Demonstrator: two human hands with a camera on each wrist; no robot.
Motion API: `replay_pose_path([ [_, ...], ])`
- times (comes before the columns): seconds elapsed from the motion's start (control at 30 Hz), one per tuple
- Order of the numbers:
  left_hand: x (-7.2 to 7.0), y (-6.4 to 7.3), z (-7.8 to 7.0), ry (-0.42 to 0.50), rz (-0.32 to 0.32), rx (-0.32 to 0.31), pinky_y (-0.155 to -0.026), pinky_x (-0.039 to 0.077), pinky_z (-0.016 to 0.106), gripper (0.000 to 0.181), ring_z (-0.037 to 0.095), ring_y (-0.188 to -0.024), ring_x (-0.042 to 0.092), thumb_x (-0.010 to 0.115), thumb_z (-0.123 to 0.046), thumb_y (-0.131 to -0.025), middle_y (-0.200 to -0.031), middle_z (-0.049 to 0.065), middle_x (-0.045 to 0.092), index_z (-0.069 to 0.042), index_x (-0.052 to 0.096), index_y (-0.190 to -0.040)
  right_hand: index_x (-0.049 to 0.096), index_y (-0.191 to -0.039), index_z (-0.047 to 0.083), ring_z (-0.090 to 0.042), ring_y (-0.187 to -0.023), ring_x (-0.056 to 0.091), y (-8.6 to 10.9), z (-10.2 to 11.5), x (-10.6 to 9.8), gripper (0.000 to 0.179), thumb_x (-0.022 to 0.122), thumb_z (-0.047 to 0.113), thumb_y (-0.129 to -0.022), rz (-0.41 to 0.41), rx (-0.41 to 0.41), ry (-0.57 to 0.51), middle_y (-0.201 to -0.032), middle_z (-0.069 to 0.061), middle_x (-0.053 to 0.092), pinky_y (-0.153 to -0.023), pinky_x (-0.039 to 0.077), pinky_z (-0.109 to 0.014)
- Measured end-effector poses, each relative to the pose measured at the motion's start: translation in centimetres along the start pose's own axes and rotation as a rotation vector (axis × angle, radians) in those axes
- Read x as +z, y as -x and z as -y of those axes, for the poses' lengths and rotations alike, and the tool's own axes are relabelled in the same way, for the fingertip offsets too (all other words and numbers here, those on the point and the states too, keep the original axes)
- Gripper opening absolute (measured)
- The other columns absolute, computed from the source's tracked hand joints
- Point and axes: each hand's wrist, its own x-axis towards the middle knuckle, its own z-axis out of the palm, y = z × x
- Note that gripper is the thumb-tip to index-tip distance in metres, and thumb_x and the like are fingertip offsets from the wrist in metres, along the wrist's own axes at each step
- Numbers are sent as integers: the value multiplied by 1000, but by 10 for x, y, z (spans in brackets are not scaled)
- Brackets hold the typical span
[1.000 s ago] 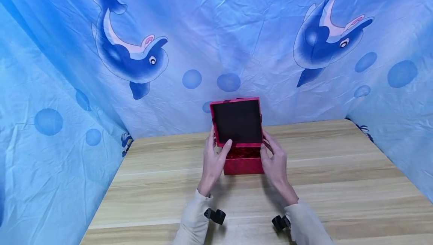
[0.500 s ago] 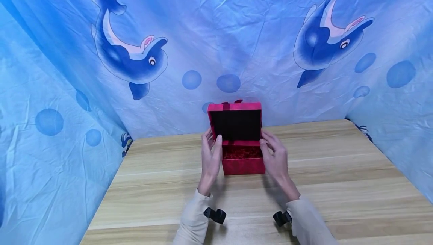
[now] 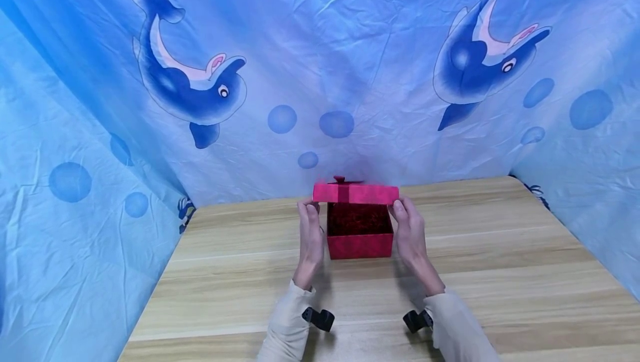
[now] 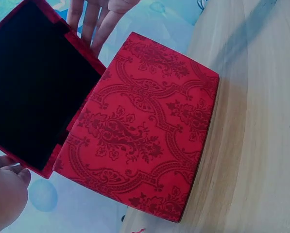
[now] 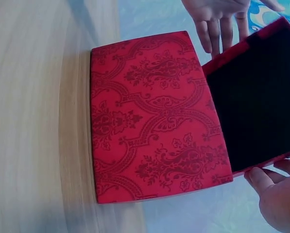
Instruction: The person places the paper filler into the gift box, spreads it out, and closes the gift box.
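Note:
A red gift box (image 3: 360, 246) stands on the table, its dark red inside showing. Its front, seen close in the left wrist view, bears a darker floral pattern. Above the rear of the box is the red lid (image 3: 372, 194), with a dark ribbon bow (image 3: 340, 179) on top and a black underside in both wrist views. My left hand (image 3: 311, 237) holds the lid's left end, and my right hand (image 3: 412, 234) holds its right end. In the right wrist view, the right thumb and fingers (image 5: 261, 178) are at the lid's edge.
The wooden table (image 3: 230, 284) spreads out on both sides of the box. Behind it hangs a blue cloth (image 3: 280, 34) printed with dolphins, and its folds also border the table left and right. Black wrist cameras (image 3: 320, 319) sit at both sleeves.
The lid has tipped from near upright, with its black underside facing me, to nearly level and lower over the box's rear. Both hands have stayed at its ends.

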Motion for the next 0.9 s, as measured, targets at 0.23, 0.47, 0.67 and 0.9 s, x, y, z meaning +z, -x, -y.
replay_pose_path([
  [0.23,-6,1,-2,-134,20,-17,-85,38,36,78,20,-97,47,27,-75,-102,-104,2,49,-4,47,-126,65,-124,-6,-12,-102,59,1,2,-3,40,53,26,-103,-12,-7,51,-114,-25,67,-89,45,-17],
  [0.47,-20,-1,-7,-135,80,-18,-102,47,37,54,25,-116,62,48,-41,-109,-124,16,67,3,54,-138,60,-136,-12,-2,-110,63,1,2,-13,40,59,6,-100,64,-47,-66,-129,-30,63,-94,49,-15],
  [0.67,-33,-3,-7,-95,177,-77,-109,46,45,52,32,-132,57,54,-26,-105,-142,21,60,6,53,-145,46,-148,-13,-4,-126,59,0,2,-28,53,63,-7,-98,223,-49,-187,-152,-32,44,-100,48,-23],
  [0.9,-41,-1,-5,-150,290,-131,-116,37,49,67,32,-138,52,73,-29,-97,-151,14,53,-1,48,-153,42,-154,-5,-35,-140,47,0,1,-43,65,69,-4,-96,359,-35,-59,-160,-24,39,-101,46,-22],
])
